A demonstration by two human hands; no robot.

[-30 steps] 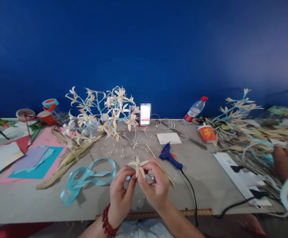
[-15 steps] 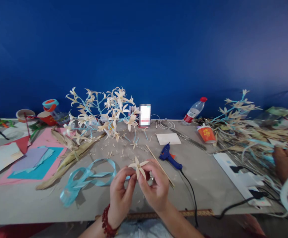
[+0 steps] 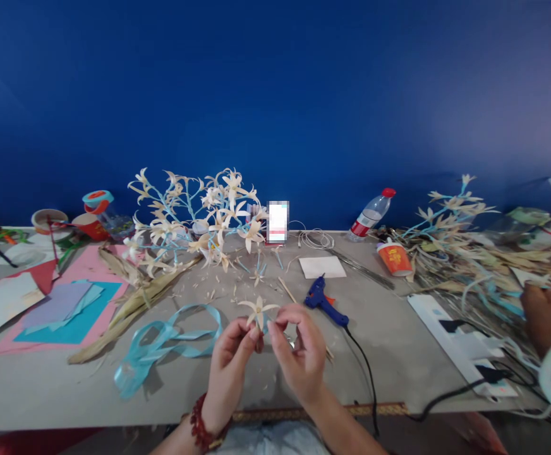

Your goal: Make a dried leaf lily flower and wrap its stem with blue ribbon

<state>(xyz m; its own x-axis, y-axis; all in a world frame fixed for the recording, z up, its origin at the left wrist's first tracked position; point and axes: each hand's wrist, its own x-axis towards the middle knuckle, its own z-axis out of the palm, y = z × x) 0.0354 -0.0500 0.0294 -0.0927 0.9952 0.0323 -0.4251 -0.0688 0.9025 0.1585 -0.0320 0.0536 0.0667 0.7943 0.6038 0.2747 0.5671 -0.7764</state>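
Note:
Pinched in my left hand (image 3: 234, 354) is a pale flower (image 3: 258, 311) with narrow pointed petals, held upright over the table. A bit of light blue shows just below its petals. My right hand (image 3: 300, 354) is close beside it, thumb and fingers drawn together; what they grip, if anything, is too small to make out. A looped light-blue ribbon (image 3: 162, 335) lies left of my hands. To their right rests a blue glue gun (image 3: 325, 302), and a thin wooden stick (image 3: 289, 291) runs partly behind my right hand.
Blue-stemmed branches with pale flowers (image 3: 218, 221) stand at the back. Coloured paper (image 3: 62, 322) and dry husks (image 3: 128, 313) lie left. A power strip (image 3: 455, 347), an orange cup (image 3: 393, 258) and a bottle (image 3: 373, 215) are right. Another person's hand (image 3: 548, 316) works at the far right.
The flower has tipped from facing me to upright and moved slightly left. My right fingers have come off its petals and sit a little apart from them.

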